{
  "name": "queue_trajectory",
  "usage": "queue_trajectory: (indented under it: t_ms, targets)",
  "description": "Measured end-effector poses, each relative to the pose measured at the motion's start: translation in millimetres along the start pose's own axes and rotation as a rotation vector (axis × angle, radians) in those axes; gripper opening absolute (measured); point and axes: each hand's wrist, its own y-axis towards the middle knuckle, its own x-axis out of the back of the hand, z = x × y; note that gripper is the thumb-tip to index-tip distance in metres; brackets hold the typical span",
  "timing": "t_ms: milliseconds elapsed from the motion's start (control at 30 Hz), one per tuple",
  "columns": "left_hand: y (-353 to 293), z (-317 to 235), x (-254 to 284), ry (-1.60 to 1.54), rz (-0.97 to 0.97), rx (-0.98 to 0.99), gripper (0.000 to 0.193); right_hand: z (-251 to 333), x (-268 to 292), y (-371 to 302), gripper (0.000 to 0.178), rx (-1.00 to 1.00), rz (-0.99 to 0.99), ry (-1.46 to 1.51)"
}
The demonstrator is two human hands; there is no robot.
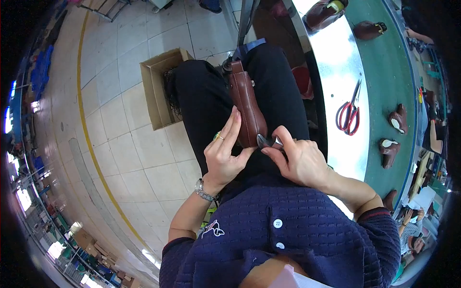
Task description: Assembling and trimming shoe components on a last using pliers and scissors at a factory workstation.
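A brown leather boot [246,103] with stitched seams lies lengthwise between my thighs, its shaft pointing away from me and its rounded toe towards me. My left hand [224,152] grips the toe end, the long fingers laid along its left side and the thumb by the tip. Between the thumb and fingers of my right hand [302,158] is a small shiny metal blade [263,141], its end close against the right side of the toe. My fist covers the rest of this tool, so its exact kind is hidden.
To my right is a metal worktop [343,57] with red-handled scissors [349,113] on it. Beyond runs a green belt [379,86] carrying several brown boots [389,152]. An open cardboard box [153,96] stands on the tiled floor by my left knee. Other people sit at the far right.
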Motion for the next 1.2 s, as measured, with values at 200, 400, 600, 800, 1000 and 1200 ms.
queue_trajectory:
  t_ms: [200,400,600,800,1000,1200]
  targets:
    - [-0.8,1.7,2.5,-0.039,-0.013,-0.02,0.073,-19.2,22.4,18.6,0.034,-0.215,0.341,0.629]
    - [-5.9,-7.3,1.6,-0.035,0.043,-0.032,0.069,-29.2,35.5,38.6,0.041,-0.369,0.617,0.832]
    - [-8.5,-13.1,-1.2,-0.045,0.097,-0.056,0.07,1.0,38.4,28.8,0.043,-0.093,0.481,0.102]
    - [-3.3,-3.8,3.9,-0.053,0.028,-0.016,0.067,-36.0,26.7,18.0,0.04,-0.307,0.485,0.808]
    - [-4.2,-5.6,0.8,-0.031,0.045,-0.044,0.067,-36.9,29.4,33.6,0.041,-0.367,0.591,0.869]
    - [-6.5,-11.6,-1.6,0.042,0.052,-0.076,0.066,-12.4,56.3,41.1,0.046,-0.284,0.621,0.407]
